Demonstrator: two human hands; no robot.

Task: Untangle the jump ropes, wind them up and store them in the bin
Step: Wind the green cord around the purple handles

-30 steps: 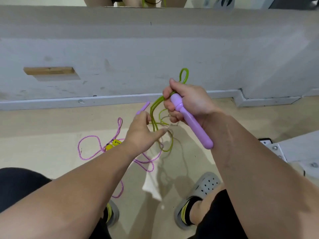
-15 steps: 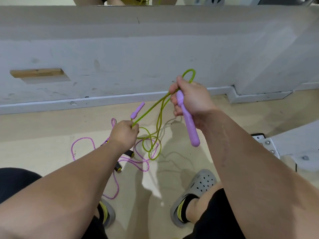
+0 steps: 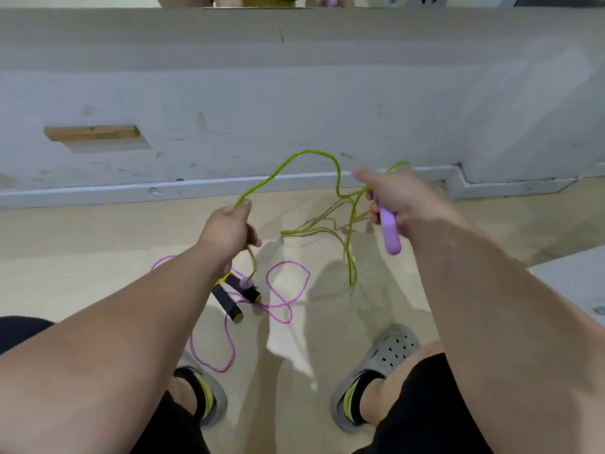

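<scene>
Slack of green rope (image 3: 311, 153) arcs above pink rope (image 3: 289, 261); left grip (image 3: 227, 229) pinches it, right grip (image 3: 402, 198) is curled round its handle (image 3: 389, 232) and loops; I'd part them slowly, lest tangles tighten.

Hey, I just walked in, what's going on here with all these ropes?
A person is standing and sorting out a green jump rope. The right hand grips its purple handle along with several loops of the cord. The left hand grips the cord further along, and a slack arc hangs between the two hands. A pink rope with black handles lies loose on the floor below.
</scene>
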